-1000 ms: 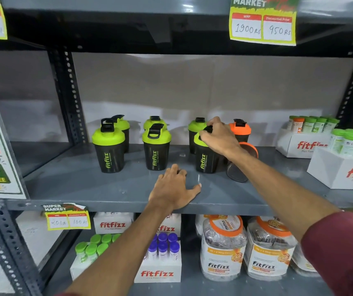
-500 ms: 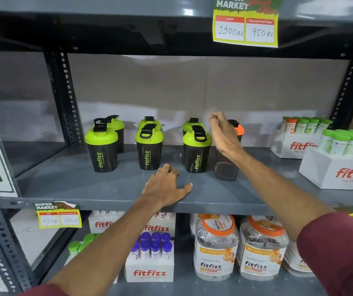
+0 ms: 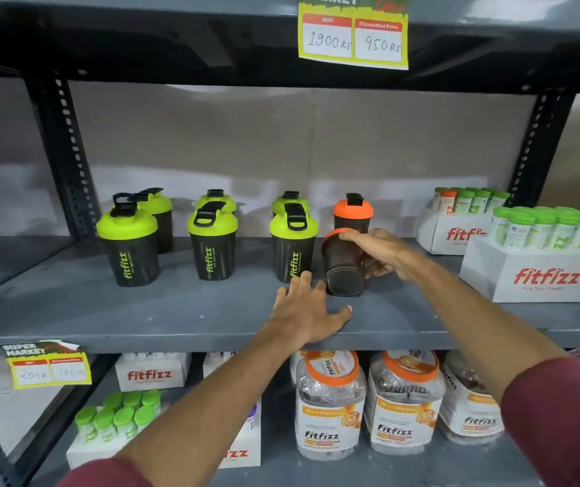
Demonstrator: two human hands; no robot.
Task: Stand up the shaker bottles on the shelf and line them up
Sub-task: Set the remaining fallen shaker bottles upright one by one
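Grey shelf [image 3: 176,311]: right hand [image 3: 383,254] clasps the tipped orange-lidded shaker [image 3: 343,265]; left hand [image 3: 307,311] spread flat near the bare front edge

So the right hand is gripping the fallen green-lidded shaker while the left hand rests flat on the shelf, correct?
Not quite: the head view shows the fallen shaker in the right hand has an orange lid, not green. The green-lidded shakers all stand upright. The rest holds: the left hand rests flat on the shelf.
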